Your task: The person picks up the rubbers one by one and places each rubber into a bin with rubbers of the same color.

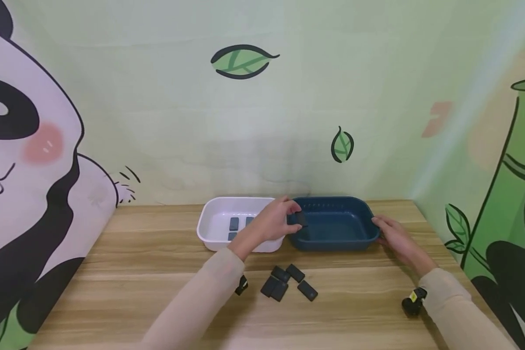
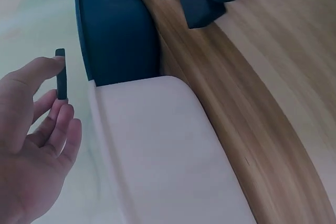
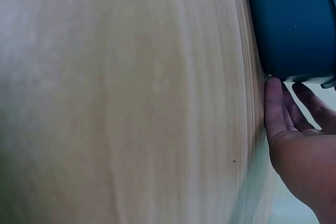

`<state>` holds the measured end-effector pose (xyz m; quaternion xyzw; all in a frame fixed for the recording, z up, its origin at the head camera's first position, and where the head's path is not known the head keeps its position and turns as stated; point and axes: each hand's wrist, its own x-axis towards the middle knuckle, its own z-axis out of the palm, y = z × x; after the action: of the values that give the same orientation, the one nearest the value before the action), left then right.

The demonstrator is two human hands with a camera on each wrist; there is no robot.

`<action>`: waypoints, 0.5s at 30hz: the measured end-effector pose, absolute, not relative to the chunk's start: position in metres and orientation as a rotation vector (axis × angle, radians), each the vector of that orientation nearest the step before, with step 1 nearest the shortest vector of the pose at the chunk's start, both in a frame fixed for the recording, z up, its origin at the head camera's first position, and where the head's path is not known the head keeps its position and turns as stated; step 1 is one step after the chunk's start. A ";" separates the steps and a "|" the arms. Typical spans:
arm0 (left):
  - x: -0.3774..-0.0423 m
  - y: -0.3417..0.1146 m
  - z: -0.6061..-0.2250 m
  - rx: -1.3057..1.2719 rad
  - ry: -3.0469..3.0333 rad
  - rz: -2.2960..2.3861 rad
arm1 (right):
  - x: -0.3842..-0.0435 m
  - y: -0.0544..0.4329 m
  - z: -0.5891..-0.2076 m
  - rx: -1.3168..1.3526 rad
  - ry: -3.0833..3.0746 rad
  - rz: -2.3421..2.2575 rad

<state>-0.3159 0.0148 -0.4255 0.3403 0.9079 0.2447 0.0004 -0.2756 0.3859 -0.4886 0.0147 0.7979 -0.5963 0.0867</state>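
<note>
My left hand (image 1: 269,221) pinches a small dark, flat rectangular block (image 1: 300,218) between thumb and fingertips. It is held over the left end of the blue basin (image 1: 332,245), close to where that basin meets the white basin (image 1: 218,245). In the left wrist view the block (image 2: 61,74) appears edge-on, its ends between thumb and fingertips. At the blue basin's right end, my right hand (image 1: 395,236) touches the outer wall and rim; in the right wrist view its fingers (image 3: 274,100) extend against the wall. Several similar blocks (image 1: 234,223) lie inside the white basin, partly hidden by my left hand.
Several dark blocks (image 1: 280,282) lie loosely grouped on the wooden table (image 1: 354,301), in front of the basins. Behind the table hangs a green backdrop (image 1: 170,121) with panda and leaf drawings. A black wrist camera (image 1: 413,301) sits at my right sleeve.
</note>
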 end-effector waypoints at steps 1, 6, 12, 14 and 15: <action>-0.319 0.017 -0.427 1.060 2.849 0.769 | -0.276 0.386 -0.489 0.044 2.379 -1.777; -0.333 0.032 -0.436 1.062 2.829 0.752 | -0.275 0.385 -0.491 0.036 2.399 -1.765; -0.340 0.048 -0.441 1.040 2.824 0.689 | -0.274 0.384 -0.488 0.007 2.432 -1.756; -0.342 0.052 -0.441 1.028 2.833 0.669 | -0.274 0.385 -0.488 -0.007 2.436 -1.761; -0.344 0.054 -0.441 1.021 2.835 0.666 | -0.273 0.386 -0.488 -0.012 2.439 -1.761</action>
<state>-0.3436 0.0541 -0.4410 0.3308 0.9183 0.2157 0.0276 -0.2734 0.3857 -0.4883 -0.0040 0.8090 -0.5840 0.0664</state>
